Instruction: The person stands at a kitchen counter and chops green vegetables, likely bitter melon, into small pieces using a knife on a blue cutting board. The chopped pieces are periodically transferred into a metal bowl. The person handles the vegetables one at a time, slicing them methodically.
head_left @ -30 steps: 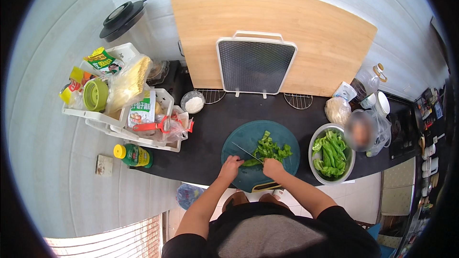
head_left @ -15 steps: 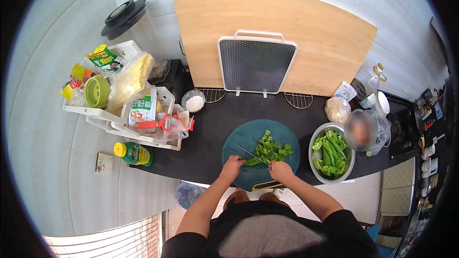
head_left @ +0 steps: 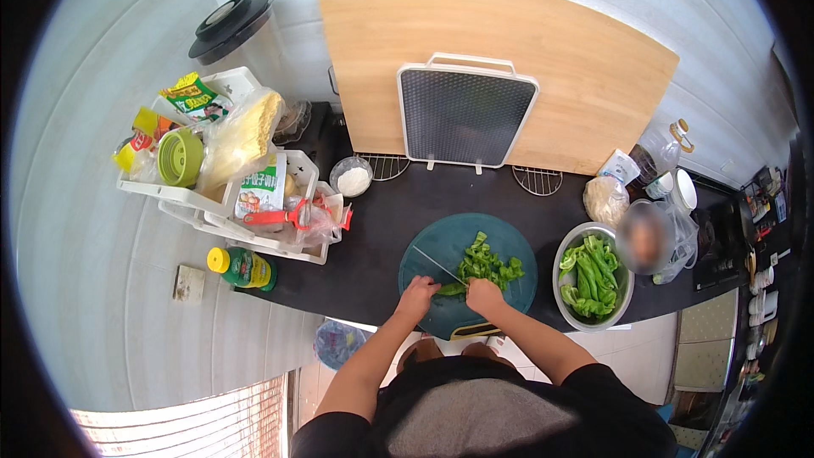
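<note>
Chopped green pepper pieces (head_left: pixel 490 265) are piling up on the round dark-green cutting board (head_left: pixel 424 259), with a whole pepper (head_left: pixel 452 288) under the blade now. Plenty left: the metal bowl (head_left: pixel 564 305) right of the board holds uncut peppers. Left hand (head_left: pixel 417 297) is closed around the knife (head_left: pixel 438 265); right hand (head_left: pixel 485 295), fingers curled, pins the pepper.

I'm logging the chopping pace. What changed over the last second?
Little: the right hand edged slightly left along the pepper, toward the knife in the left hand. Both grips stayed as they were; cutting board, cut pieces and bowl didn't move.
</note>
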Motion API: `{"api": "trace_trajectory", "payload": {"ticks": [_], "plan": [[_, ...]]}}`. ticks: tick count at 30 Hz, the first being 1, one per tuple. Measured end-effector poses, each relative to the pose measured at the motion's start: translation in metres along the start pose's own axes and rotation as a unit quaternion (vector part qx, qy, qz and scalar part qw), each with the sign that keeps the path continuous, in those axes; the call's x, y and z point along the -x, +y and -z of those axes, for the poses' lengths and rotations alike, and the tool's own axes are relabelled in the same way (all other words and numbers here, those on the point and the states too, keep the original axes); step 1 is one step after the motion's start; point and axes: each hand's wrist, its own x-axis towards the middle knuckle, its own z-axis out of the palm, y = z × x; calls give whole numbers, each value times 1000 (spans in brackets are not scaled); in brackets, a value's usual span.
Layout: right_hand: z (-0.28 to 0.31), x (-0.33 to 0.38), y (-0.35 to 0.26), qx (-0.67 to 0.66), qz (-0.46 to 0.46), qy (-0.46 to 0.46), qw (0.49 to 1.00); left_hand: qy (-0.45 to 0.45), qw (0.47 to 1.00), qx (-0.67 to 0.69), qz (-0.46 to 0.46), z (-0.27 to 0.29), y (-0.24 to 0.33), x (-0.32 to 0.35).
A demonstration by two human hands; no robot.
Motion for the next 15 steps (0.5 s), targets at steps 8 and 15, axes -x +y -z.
{"api": "trace_trajectory", "payload": {"ticks": [8,15], "plan": [[32,28,12,-35,-7,24,999,-18,1000,12,17,-4,0,7],[39,39,14,37,12,-51,998,-16,999,33,20,-2,-1,5]]}}
